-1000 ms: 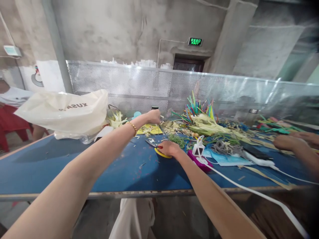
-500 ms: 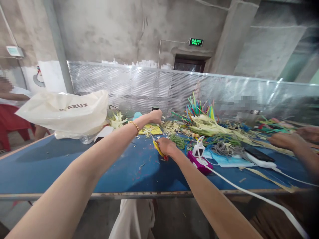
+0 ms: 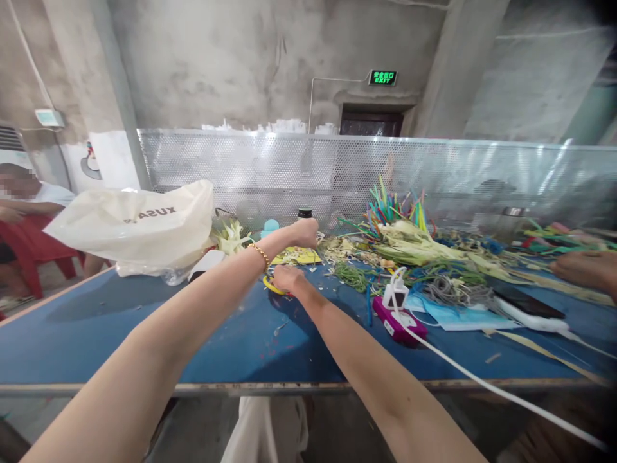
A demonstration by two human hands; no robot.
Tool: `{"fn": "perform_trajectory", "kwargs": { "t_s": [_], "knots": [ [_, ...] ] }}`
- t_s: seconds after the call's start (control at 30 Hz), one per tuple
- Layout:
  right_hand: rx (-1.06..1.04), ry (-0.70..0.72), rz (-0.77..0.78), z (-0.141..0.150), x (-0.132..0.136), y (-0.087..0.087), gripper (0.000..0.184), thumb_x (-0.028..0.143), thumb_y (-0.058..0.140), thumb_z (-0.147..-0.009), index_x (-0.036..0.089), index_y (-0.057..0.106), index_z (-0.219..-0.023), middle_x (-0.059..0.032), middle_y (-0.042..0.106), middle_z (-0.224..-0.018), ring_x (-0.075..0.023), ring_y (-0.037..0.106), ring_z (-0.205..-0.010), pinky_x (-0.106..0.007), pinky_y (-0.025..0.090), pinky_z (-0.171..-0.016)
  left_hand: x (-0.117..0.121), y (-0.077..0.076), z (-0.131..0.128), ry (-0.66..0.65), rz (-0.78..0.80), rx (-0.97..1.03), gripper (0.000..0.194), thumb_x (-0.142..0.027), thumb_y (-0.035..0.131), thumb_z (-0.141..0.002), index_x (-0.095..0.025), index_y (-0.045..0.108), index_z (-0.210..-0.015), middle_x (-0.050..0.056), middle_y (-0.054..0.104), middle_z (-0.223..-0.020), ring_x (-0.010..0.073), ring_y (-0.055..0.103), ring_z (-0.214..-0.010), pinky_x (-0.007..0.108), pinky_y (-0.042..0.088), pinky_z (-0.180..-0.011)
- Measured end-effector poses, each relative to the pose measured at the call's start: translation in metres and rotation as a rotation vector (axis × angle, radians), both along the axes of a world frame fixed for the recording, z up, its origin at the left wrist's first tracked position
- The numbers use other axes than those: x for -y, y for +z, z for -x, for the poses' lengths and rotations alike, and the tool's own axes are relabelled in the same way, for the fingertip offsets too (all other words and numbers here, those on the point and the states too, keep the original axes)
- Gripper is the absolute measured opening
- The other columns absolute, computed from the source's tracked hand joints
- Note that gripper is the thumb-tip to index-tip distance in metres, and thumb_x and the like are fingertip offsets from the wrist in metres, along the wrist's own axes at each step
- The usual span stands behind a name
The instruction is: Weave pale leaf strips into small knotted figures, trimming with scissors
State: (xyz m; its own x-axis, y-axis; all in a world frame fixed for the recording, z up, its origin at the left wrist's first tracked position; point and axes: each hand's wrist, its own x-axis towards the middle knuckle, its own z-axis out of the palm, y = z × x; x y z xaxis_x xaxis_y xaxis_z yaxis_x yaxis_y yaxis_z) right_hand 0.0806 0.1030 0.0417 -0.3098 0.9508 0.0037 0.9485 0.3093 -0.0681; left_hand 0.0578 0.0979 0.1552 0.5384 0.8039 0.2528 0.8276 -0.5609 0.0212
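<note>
My left hand (image 3: 306,233), a gold beaded bracelet on its wrist, is closed in a fist above a yellow sheet (image 3: 313,256) strewn with pale scraps. Whatever its fingers may hold is hidden. Nearer to me and slightly left, my right hand (image 3: 288,279) grips a pair of scissors (image 3: 272,286) by the yellow handle, low over the blue tabletop (image 3: 231,341). I cannot see the blades. Behind the left fist stands a dark-capped bottle (image 3: 304,213). A bundle of pale green husks (image 3: 409,243) lies to the right.
At left sits a white plastic bag (image 3: 139,225). On the right are a purple power strip (image 3: 398,319) with a white cable, green twine (image 3: 351,275), grey cord (image 3: 446,290), a blue mask (image 3: 463,316) and a phone (image 3: 527,301). Another person's hand (image 3: 585,273) reaches in.
My right hand has moved left with the scissors, to below my left wrist. The left fist stays near the yellow sheet. The view has shifted slightly.
</note>
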Motion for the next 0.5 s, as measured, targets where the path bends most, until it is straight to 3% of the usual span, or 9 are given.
{"fn": "perform_trajectory", "kwargs": {
  "t_s": [0.27, 0.5],
  "knots": [
    [-0.013, -0.093, -0.020, -0.045, 0.017, -0.004, 0.042, 0.039, 0.053, -0.086, 0.015, 0.067, -0.118, -0.0183, 0.067, -0.121, -0.0290, 0.063, -0.113, -0.033, 0.051, -0.086, 0.004, 0.004, -0.005, -0.010, -0.065, -0.088, 0.026, -0.013, 0.062, -0.071, 0.002, 0.073, -0.088, 0.014, 0.067, -0.072, 0.0207, 0.060, -0.072, 0.027, 0.041, -0.062],
    [0.035, -0.124, -0.053, -0.085, 0.034, -0.007, 0.039, 0.042, 0.053, -0.085, 0.016, 0.073, -0.106, -0.0171, 0.070, -0.114, -0.0292, 0.066, -0.108, -0.035, 0.051, -0.086, -0.002, 0.001, -0.003, -0.011, -0.087, -0.097, 0.028, -0.016, 0.064, -0.070, 0.000, 0.073, -0.091, 0.014, 0.068, -0.071, 0.0216, 0.063, -0.075, 0.025, 0.042, -0.062]
  ]
}}
